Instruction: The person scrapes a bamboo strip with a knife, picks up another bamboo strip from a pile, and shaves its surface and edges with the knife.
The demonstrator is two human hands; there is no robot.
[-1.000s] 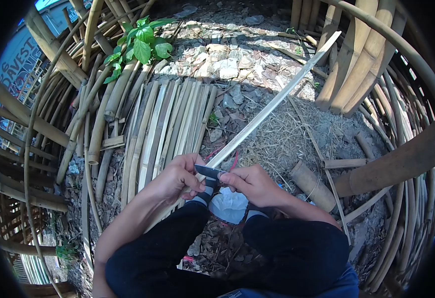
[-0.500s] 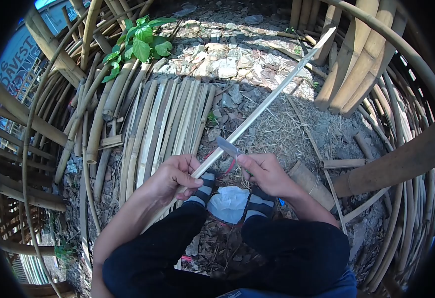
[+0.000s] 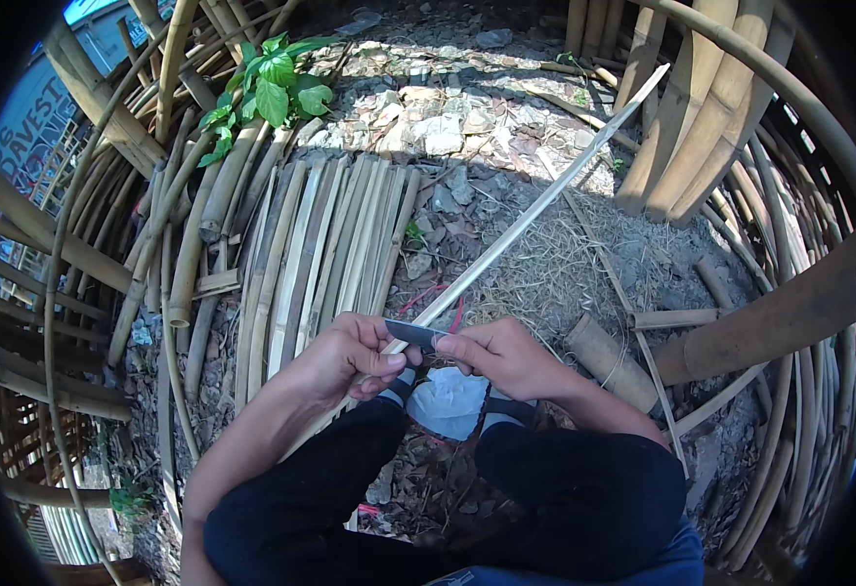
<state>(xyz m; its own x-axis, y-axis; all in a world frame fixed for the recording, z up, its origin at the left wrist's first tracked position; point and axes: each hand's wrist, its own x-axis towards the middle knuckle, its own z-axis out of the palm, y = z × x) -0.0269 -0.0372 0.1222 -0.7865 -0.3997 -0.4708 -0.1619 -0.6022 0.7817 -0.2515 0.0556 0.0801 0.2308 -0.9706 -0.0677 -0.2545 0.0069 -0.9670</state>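
My left hand (image 3: pixel 355 359) is closed around the lower part of a long pale bamboo strip (image 3: pixel 535 210), which slants up to the far right. In my right hand (image 3: pixel 492 352) is a knife, its handle hidden by my fingers. The knife's flat grey blade (image 3: pixel 414 334) lies across the strip, close to my left fingertips. Both hands are above my knees, over a crumpled white sheet (image 3: pixel 449 402) between my feet.
Several split bamboo strips (image 3: pixel 335 244) lie side by side at the left. Thick bamboo poles (image 3: pixel 706 117) stand at the right, and a leafy plant (image 3: pixel 274 83) grows at the upper left. A short bamboo piece (image 3: pixel 612 361) rests on the ground beside shavings (image 3: pixel 555 259).
My right hand and the knife have moved down along the strip toward my left hand. The strip's far end has dipped slightly to the right.
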